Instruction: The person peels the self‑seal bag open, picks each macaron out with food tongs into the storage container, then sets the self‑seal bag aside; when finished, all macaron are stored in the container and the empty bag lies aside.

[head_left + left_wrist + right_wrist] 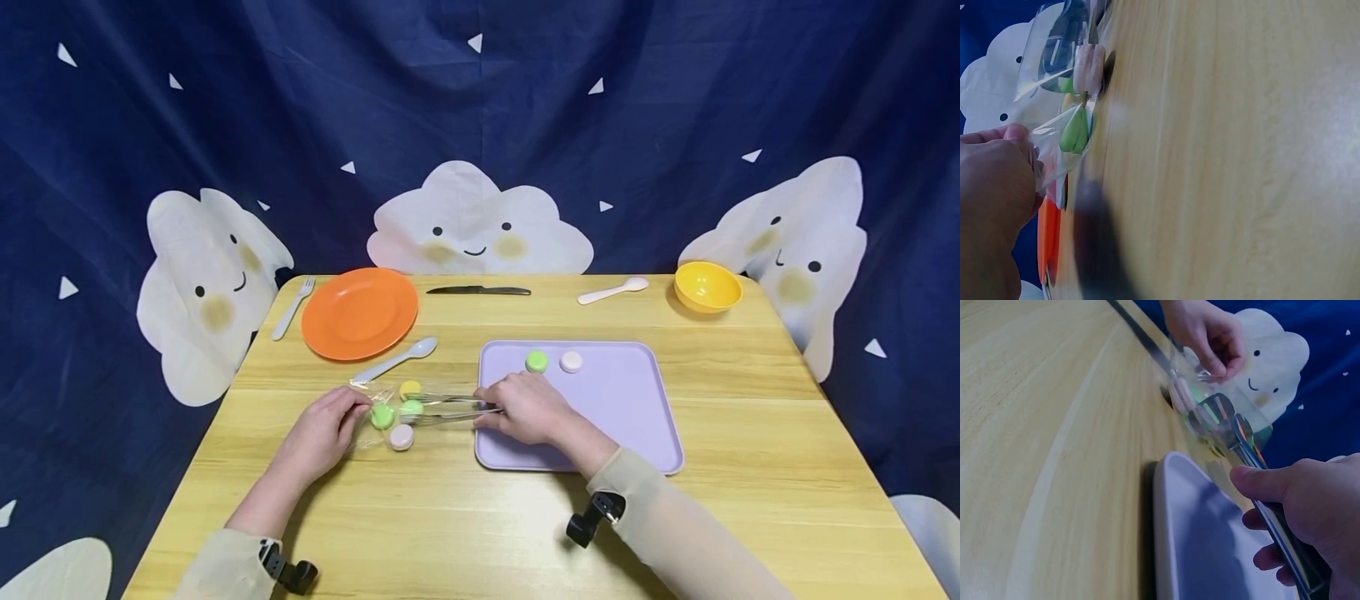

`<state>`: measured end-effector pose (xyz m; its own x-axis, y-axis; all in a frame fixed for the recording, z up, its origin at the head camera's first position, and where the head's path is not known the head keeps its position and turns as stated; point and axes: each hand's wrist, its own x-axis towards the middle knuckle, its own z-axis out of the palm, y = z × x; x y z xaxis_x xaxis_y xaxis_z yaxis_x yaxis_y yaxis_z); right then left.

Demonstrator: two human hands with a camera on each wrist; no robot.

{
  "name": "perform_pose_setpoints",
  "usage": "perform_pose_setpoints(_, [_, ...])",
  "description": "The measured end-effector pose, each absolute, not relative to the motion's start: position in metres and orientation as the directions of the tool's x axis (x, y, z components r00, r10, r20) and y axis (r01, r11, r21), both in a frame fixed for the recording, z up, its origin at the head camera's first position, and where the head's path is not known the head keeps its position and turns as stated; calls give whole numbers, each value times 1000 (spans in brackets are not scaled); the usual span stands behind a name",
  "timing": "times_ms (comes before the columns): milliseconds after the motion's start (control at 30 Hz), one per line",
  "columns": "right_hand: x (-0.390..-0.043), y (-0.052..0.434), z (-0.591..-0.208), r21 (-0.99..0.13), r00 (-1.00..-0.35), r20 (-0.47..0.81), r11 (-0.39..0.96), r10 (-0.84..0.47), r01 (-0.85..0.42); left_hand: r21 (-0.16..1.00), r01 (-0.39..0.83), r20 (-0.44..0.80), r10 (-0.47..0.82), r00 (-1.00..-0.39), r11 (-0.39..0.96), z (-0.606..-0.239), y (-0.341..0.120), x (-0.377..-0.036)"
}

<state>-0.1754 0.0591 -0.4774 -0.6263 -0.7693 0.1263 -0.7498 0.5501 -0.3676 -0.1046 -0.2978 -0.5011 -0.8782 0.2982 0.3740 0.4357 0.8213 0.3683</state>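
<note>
My left hand [318, 429] pinches the edge of a clear plastic bag [1054, 128] at its left end. Inside the bag are several macarons: a yellow one [410, 389], a pale pink one [401, 437] and green ones [382, 416]. My right hand [531, 408] holds metal tongs [1275, 534], pointed left. The tongs' heads reach into the bag, around or over a green macaron [411, 409]; whether they grip it I cannot tell. Below the right hand is a lilac tray [622, 417], bearing a green macaron [536, 361] and a pale pink macaron [572, 361] near its far edge.
An orange plate [360, 313] lies at the back left, between a pale fork [293, 308] and a pale blue spoon [396, 360]. Along the back edge are a black knife [478, 290], a pinkish spoon [613, 291] and a yellow bowl [708, 287]. A dark blue curtain hangs behind.
</note>
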Motion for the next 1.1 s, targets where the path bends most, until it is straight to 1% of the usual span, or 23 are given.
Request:
perform_pose_setpoints(233, [-176,77,-470,-348,-642,137,570,-755,-744,389,430,398,272,-876,815,-506,-298,-104])
perform_pose_setpoints(467, [-173,109,-463,-346,-669,144,596,-730,-725,391,433,407,270,-873,812,-506,-297,-105])
perform_pose_setpoints(667, [-168,145,-451,-347,-705,165,629,-690,-696,390,445,428,270,-863,806,-506,-295,-106])
perform_pose_setpoints(767, [-167,164,-445,-344,-719,204,639,-665,-689,388,445,432,267,-861,807,-507,-295,-106])
perform_pose_setpoints(900, [-166,192,-438,-377,-735,253,635,-630,-674,392,445,437,263,-860,805,-508,-295,-106])
perform_pose_setpoints(1000, [-166,214,-431,-399,-750,252,640,-611,-656,393,448,439,264,-859,803,-508,-295,-106])
perform_pose_setpoints(1100, [-167,235,-426,-395,-769,247,663,-590,-636,394,452,440,268,-857,800,-509,-294,-106])
